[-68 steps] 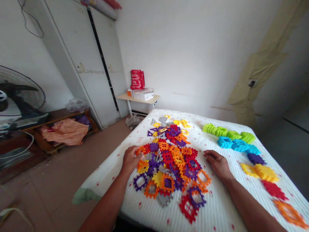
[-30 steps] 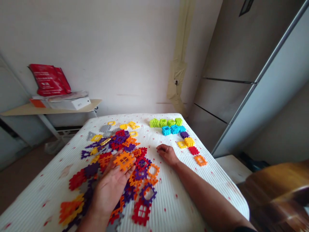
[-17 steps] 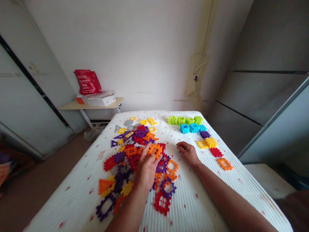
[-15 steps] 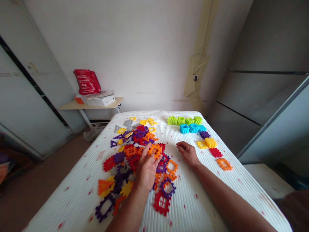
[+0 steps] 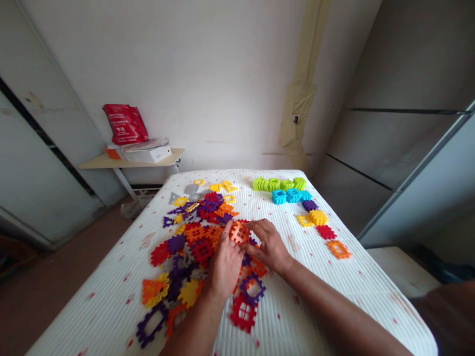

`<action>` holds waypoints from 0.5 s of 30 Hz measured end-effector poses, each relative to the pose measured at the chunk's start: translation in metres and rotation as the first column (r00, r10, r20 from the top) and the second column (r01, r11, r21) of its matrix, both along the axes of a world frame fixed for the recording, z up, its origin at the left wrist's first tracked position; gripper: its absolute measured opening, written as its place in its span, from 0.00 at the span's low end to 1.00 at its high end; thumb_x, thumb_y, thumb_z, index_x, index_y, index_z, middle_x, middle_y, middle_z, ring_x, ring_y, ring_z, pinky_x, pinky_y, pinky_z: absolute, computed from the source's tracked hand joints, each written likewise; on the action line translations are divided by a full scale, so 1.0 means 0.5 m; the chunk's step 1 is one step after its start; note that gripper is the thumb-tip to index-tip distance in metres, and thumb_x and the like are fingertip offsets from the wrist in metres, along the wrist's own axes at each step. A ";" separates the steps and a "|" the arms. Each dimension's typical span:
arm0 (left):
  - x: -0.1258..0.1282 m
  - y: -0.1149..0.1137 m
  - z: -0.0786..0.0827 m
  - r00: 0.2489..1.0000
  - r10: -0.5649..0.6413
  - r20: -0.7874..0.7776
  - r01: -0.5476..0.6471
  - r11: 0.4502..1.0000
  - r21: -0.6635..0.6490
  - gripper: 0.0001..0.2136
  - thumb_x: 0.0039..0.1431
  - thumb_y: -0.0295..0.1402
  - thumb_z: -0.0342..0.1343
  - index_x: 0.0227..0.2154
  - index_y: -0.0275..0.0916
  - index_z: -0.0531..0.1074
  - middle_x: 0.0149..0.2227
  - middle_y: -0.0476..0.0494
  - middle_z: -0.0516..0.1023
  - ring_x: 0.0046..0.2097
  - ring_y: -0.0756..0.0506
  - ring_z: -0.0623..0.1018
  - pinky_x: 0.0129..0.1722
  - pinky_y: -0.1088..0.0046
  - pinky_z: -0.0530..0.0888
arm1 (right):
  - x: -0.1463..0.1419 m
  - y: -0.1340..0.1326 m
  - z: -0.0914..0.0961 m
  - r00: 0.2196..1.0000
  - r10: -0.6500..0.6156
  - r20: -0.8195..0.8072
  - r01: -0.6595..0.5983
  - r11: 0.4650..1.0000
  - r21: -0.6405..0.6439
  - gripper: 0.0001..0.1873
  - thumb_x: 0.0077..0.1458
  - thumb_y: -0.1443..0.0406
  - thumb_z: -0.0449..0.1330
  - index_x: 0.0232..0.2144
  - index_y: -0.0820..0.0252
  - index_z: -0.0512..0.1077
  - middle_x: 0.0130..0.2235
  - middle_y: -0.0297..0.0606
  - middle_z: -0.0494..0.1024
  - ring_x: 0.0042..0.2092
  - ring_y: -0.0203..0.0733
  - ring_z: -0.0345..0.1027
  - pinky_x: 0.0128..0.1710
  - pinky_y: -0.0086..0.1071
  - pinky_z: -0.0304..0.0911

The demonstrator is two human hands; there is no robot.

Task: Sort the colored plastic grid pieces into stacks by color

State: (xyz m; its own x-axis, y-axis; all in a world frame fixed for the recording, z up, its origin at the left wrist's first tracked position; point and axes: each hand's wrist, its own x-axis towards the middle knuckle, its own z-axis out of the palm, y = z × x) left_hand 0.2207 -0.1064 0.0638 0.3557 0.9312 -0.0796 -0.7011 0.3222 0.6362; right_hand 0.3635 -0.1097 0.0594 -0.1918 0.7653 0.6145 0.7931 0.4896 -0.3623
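An orange window-shaped plastic building piece (image 5: 240, 232) is held up over the loose pile, between both hands. My left hand (image 5: 226, 262) grips it from the left, thumb on its upper edge and fingers below. On its right side, the curled fingers of my right hand (image 5: 267, 245) close on the edge. Under and around the hands spreads a heap of interlocking pieces, among them a dark red window piece (image 5: 202, 252), a purple frame (image 5: 253, 288) and a red window piece (image 5: 244, 312). Part of the heap is hidden by my left hand and forearm.
At the right stand light green stacks (image 5: 279, 184), blue stacks (image 5: 291, 196), a yellow stack (image 5: 318, 217), a red piece (image 5: 326, 232) and an orange frame (image 5: 339, 249). A side table (image 5: 100, 162) with a red bag (image 5: 125, 124) stands beyond the quilted white surface (image 5: 297, 306).
My right hand has moved left from the bare white surface and now grips the orange piece. My left hand keeps holding it. The view has shifted slightly.
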 end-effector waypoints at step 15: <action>-0.067 -0.028 0.102 0.873 0.403 -0.274 -0.284 0.878 0.386 0.24 0.53 0.35 0.56 0.54 0.47 0.63 0.53 0.45 0.70 0.58 0.41 0.64 0.61 0.57 0.54 | 0.141 -0.062 0.011 1.000 -0.023 0.007 0.024 0.993 -0.119 0.21 0.52 0.69 0.55 0.50 0.56 0.67 0.51 0.43 0.72 0.51 0.41 0.64 0.49 0.38 0.61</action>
State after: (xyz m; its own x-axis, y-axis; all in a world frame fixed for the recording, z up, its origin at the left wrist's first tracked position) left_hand 0.1874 -0.1203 0.1146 0.0147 0.9812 0.1923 -0.4519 -0.1650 0.8767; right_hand 0.4339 -0.1405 0.0647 -0.1757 0.8373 0.5177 0.8059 0.4243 -0.4128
